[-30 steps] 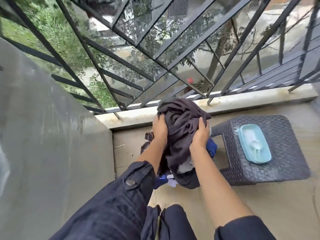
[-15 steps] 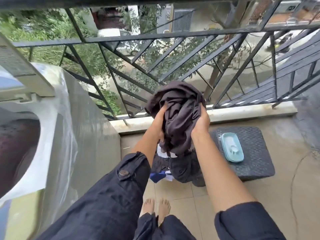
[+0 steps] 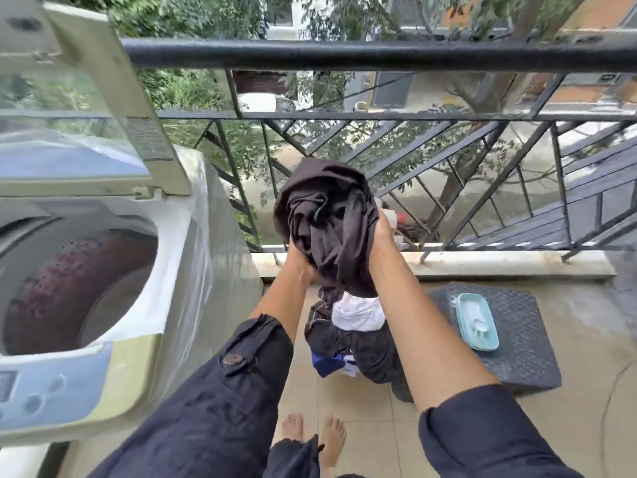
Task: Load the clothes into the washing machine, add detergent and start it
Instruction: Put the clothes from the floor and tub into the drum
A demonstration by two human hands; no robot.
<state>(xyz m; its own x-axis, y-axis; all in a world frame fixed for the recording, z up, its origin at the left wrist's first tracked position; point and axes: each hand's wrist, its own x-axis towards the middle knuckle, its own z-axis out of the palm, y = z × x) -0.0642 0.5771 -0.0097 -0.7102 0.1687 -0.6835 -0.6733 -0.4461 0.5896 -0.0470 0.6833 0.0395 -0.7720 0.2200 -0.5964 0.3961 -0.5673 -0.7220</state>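
A bundle of clothes (image 3: pixel 324 219), mostly dark with a white piece (image 3: pixel 358 313) and a blue piece hanging below, is lifted in front of me. My left hand (image 3: pixel 300 260) grips it from the left and my right hand (image 3: pixel 381 239) from the right. The top-loading washing machine (image 3: pixel 179 270) stands at the left with its lid (image 3: pixel 79 108) raised. Its drum (image 3: pixel 72 288) is open and looks dark inside. The bundle is to the right of the machine, above the floor.
A black metal railing (image 3: pixel 379 53) runs across ahead, with a low ledge (image 3: pixel 482 263) under it. A dark woven stool (image 3: pixel 517 339) at the right carries a teal tray (image 3: pixel 477 320). The machine's control panel (image 3: pixel 44 388) faces me. My bare feet stand on the tiled floor (image 3: pixel 355 401).
Both hands have raised the clothes bundle higher off the floor. My view has lifted and turned left, bringing the machine's open drum and lid into sight.
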